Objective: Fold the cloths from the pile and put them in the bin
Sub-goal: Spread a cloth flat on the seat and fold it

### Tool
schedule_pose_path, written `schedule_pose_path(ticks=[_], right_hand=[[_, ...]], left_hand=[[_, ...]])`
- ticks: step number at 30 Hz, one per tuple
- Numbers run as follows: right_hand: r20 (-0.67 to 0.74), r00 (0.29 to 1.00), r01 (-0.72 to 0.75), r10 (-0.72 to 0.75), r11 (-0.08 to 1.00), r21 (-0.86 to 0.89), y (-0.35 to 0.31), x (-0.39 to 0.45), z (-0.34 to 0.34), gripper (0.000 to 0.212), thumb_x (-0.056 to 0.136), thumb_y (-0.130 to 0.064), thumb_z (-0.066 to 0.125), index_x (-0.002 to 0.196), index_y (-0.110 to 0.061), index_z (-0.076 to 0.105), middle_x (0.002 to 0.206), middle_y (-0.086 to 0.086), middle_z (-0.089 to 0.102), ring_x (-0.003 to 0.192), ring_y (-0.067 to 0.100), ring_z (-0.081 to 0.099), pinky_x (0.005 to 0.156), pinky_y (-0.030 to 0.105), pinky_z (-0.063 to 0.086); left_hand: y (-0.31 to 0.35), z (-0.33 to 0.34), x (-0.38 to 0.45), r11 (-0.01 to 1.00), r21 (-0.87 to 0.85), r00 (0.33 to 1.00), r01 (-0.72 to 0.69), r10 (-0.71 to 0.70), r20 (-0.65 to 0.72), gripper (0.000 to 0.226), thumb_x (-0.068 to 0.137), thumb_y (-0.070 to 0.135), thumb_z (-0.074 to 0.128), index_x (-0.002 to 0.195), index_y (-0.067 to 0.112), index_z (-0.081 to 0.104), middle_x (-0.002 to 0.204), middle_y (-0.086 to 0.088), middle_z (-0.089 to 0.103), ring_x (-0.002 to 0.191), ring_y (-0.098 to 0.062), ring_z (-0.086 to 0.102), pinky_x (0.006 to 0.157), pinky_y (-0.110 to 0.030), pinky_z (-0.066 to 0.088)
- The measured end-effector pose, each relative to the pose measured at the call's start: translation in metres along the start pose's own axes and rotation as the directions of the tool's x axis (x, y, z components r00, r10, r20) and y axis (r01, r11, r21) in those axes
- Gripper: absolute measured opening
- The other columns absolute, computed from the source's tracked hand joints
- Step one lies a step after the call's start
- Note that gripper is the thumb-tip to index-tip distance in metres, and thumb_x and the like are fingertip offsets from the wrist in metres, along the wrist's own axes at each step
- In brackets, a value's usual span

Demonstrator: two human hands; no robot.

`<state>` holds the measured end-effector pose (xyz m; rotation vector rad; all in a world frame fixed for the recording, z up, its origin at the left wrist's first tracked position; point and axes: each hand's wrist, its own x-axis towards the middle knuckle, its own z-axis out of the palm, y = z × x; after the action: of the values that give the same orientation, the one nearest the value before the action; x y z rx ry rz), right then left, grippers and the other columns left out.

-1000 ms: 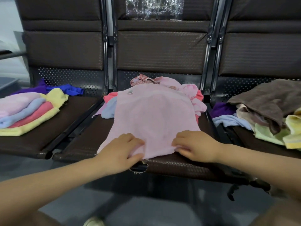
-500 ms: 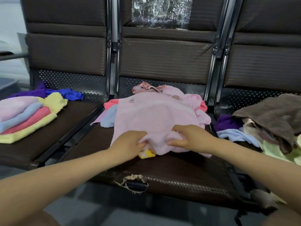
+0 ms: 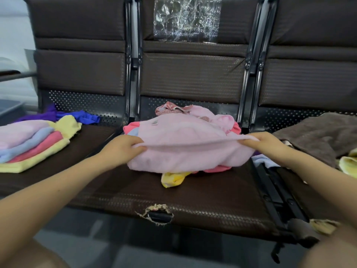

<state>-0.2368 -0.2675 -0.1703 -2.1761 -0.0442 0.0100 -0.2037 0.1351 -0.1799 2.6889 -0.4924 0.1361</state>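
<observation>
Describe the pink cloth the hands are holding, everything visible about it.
The pink cloth is pale, soft and terry-like, plain apart from a small white tag near its far left. It drapes over the pile on the middle seat. The left hand and right hand each pinch one end of its taut near edge, lifted over the pile.

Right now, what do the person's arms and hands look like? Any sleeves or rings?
Both arms are bare all the way to the picture's edge: no sleeves show. The left hand and the right hand wear no gloves, and I can see no ring, watch or bracelet on the parts that show. The fingers are mostly tucked away, so nails are hard to tell.
</observation>
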Motion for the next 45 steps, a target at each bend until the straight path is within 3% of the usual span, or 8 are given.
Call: schedule_pose_path(ticks=[6, 10, 14, 22, 28, 32, 37, 45], right_hand=[[0.021, 0.999, -0.037, 0.03, 0.89, 0.455, -0.013, -0.017, 0.016, 0.072, 0.069, -0.067, 0.067, 0.114, -0.011, 0.063, 0.095, 0.001, 0.074, 0.083, 0.006, 0.069, 0.063, 0.019, 0.055], [0.131, 0.982, -0.176, 0.134, 0.899, 0.4, -0.006, -0.033, 0.031, 0.081, 0.064, -0.07, 0.067, 0.12, -0.011, 0.061, 0.105, -0.001, 0.073, 0.096, 0.013, 0.069, 0.081, 0.033, 0.057], [0.301, 0.929, -0.305, 0.215, 0.906, 0.294, -0.006, -0.054, 0.037, 0.041, 0.096, -0.039, 0.049, 0.122, -0.009, 0.061, 0.119, 0.005, 0.068, 0.111, 0.02, 0.064, 0.102, 0.043, 0.047], [0.515, 0.815, -0.403, 0.265, 0.898, 0.176, -0.005, -0.083, 0.037, 0.033, 0.095, -0.03, 0.05, 0.106, -0.005, 0.069, 0.105, 0.007, 0.073, 0.096, 0.018, 0.069, 0.078, 0.026, 0.05], [0.182, 0.956, -0.269, 0.229, 0.934, 0.235, -0.004, -0.039, 0.033, 0.033, 0.097, -0.031, 0.051, 0.107, -0.003, 0.067, 0.107, 0.013, 0.072, 0.096, 0.023, 0.069, 0.086, 0.035, 0.055], [-0.016, 0.975, -0.204, 0.221, 0.923, 0.327, -0.004, -0.001, 0.031, 0.03, 0.097, -0.026, 0.054, 0.105, 0.001, 0.067, 0.098, 0.014, 0.07, 0.068, 0.011, 0.068, 0.056, 0.019, 0.05], [-0.158, 0.952, -0.198, 0.263, 0.921, 0.336, -0.002, 0.047, 0.035, 0.034, 0.091, -0.036, 0.061, 0.111, -0.009, 0.068, 0.116, 0.009, 0.067, 0.098, 0.026, 0.065, 0.088, 0.036, 0.052], [-0.19, 0.96, -0.212, 0.204, 0.977, -0.022, 0.017, 0.077, 0.052, 0.038, 0.101, -0.036, 0.042, 0.093, -0.01, 0.068, 0.096, 0.005, 0.058, 0.095, 0.022, 0.054, 0.076, 0.027, 0.036]], left_hand=[[-0.009, -0.006, -0.021, 0.822, -0.562, 0.983, 0.089, -0.162, -0.082, 0.038, 0.095, 0.034, 0.053, 0.092, -0.003, 0.064, 0.083, -0.003, 0.061, 0.078, -0.01, 0.052, 0.067, -0.024, 0.038], [-0.009, 0.0, -0.042, 0.722, -0.681, 0.981, 0.121, -0.191, -0.029, 0.035, 0.098, 0.026, 0.05, 0.095, -0.007, 0.061, 0.088, -0.006, 0.06, 0.082, -0.013, 0.052, 0.07, -0.026, 0.04], [-0.014, 0.002, -0.066, 0.676, -0.703, 0.968, 0.221, -0.242, 0.071, 0.048, 0.079, 0.042, 0.064, 0.095, -0.003, 0.065, 0.094, -0.008, 0.068, 0.086, -0.016, 0.056, 0.079, -0.035, 0.042], [-0.006, 0.025, -0.095, 0.7, -0.604, 0.921, 0.38, -0.226, 0.318, 0.044, 0.074, 0.043, 0.063, 0.081, 0.0, 0.064, 0.076, -0.002, 0.064, 0.072, -0.014, 0.056, 0.069, -0.03, 0.042], [-0.014, 0.014, -0.042, 0.793, -0.524, 0.949, 0.311, -0.285, 0.133, 0.026, 0.095, 0.028, 0.053, 0.08, 0.014, 0.07, 0.087, -0.001, 0.068, 0.084, -0.017, 0.059, 0.079, -0.033, 0.043], [-0.02, 0.005, -0.002, 0.802, -0.517, 0.943, 0.299, -0.331, 0.031, 0.029, 0.095, 0.027, 0.053, 0.077, 0.008, 0.065, 0.082, -0.002, 0.061, 0.079, -0.017, 0.053, 0.071, -0.032, 0.038], [-0.022, 0.001, 0.047, 0.817, -0.5, 0.914, 0.286, -0.389, -0.113, 0.023, 0.095, 0.027, 0.049, 0.096, 0.015, 0.069, 0.095, -0.001, 0.062, 0.092, -0.018, 0.054, 0.081, -0.033, 0.042], [-0.037, 0.031, 0.083, 0.88, -0.379, 0.912, 0.285, -0.371, -0.175, 0.027, 0.1, 0.024, 0.041, 0.104, 0.016, 0.067, 0.095, -0.002, 0.059, 0.095, -0.024, 0.054, 0.076, -0.031, 0.035]])
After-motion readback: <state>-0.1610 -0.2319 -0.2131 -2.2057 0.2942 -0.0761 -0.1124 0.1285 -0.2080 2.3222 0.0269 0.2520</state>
